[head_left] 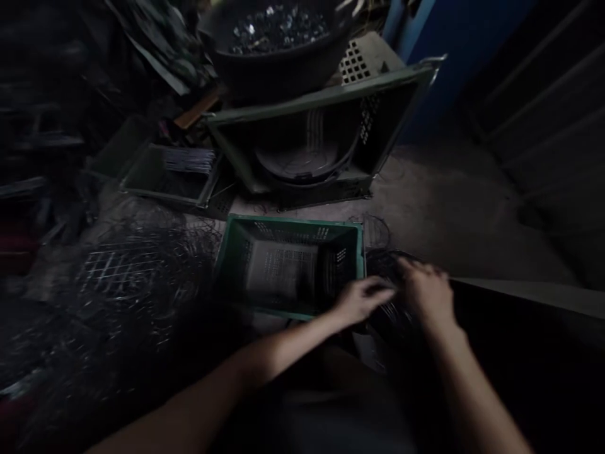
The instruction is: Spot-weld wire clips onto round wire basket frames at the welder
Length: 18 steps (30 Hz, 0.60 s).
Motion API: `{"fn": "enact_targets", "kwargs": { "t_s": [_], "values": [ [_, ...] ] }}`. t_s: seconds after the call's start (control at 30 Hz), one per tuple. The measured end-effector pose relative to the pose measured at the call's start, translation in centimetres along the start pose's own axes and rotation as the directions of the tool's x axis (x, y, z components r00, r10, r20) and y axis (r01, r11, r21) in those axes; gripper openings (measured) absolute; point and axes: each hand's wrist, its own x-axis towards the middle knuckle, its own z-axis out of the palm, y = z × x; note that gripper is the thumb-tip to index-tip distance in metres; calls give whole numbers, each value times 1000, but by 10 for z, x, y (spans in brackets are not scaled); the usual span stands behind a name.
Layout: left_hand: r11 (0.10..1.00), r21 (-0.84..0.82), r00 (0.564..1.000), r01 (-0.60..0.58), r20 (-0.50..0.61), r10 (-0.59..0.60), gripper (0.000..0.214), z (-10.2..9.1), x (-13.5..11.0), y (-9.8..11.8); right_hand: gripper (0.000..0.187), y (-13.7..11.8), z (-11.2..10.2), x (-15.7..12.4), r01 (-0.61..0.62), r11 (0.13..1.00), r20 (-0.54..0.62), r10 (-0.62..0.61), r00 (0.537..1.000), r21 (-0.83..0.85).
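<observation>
Dull-green plastic crate [326,95] sits on its side, opening towards the person; looks like it's doubling as a stand. Black round basin [278,72] full of small shiny pieces [283,30] is on top, probably to keep them off the floor. Bright-green rectangular perforated plastic crate [293,222] sits mouth up in front of the person, likely for easy reach; long axis runs left-right. Dark, glossy, wiry-looking heap [393,313] is just right of it, under the hands; blurred, can't call its long axis or direction. Right hand [429,290] reaches over the heap, fingers bent. Left hand [357,302] is by the crate's right edge, fingers curled towards thumb. Can't tell if either grips anything.
</observation>
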Motion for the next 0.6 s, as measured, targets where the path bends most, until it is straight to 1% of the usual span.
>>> {"fn": "enact_targets", "kwargs": {
  "t_s": [0.03, 0.07, 0.1, 0.13, 0.17, 0.2, 0.23, 0.3, 0.37, 0.43, 0.47, 0.5, 0.53, 0.57, 0.6],
  "values": [
    [959, 260, 993, 114, 12, -121, 38, -29, -22, -27, 33, -25, 7, -9, -2, 999, 12, 2, 1000, 38],
    [915, 360, 981, 181, 4, -196, 38, -55, -46, -53, 33, -49, 14, -18, -10, 996, 31, 8, 1000, 88],
    [876, 425, 968, 227, 0, -251, 38, -76, -72, -77, 33, -71, 20, -27, -13, 991, 66, 4, 998, 135],
    [830, 489, 952, 267, 2, -307, 47, -92, -96, -98, 33, -89, 25, -37, -2, 985, 108, -17, 994, 173],
    [783, 547, 934, 297, 4, -356, 57, -102, -118, -118, 34, -104, 29, -47, 20, 980, 153, -51, 987, 197],
    [741, 594, 920, 312, 5, -392, 61, -108, -136, -134, 34, -116, 30, -58, 47, 976, 192, -89, 977, 213],
    [712, 630, 913, 311, 10, -408, 60, -109, -149, -148, 36, -125, 30, -70, 75, 971, 223, -127, 967, 226],
    [673, 681, 912, 289, 17, -409, 47, -104, -161, -165, 40, -135, 26, -98, 124, 954, 243, -194, 950, 274],
    [649, 716, 920, 256, 26, -392, 36, -101, -160, -170, 40, -136, 16, -128, 127, 927, 185, -202, 962, 354],
    [621, 751, 927, 223, 33, -374, 34, -106, -151, -165, 39, -128, 2, -160, 104, 887, 39, -136, 990, 450],
    [603, 771, 932, 205, 35, -362, 34, -113, -145, -158, 39, -123, -6, -176, 88, 863, -57, -69, 996, 498],
    [583, 791, 937, 185, 36, -347, 34, -123, -139, -149, 40, -117, -16, -193, 70, 835, -150, 15, 989, 545],
    [561, 811, 943, 164, 37, -330, 34, -136, -132, -139, 42, -111, -26, -209, 51, 805, -225, 103, 969, 591],
    [537, 832, 950, 142, 39, -310, 34, -151, -124, -126, 43, -107, -37, -227, 25, 776, -279, 196, 940, 630],
    [513, 850, 956, 119, 41, -290, 34, -166, -117, -113, 44, -103, -48, -245, -12, 746, -309, 289, 906, 665]
  ]
}}
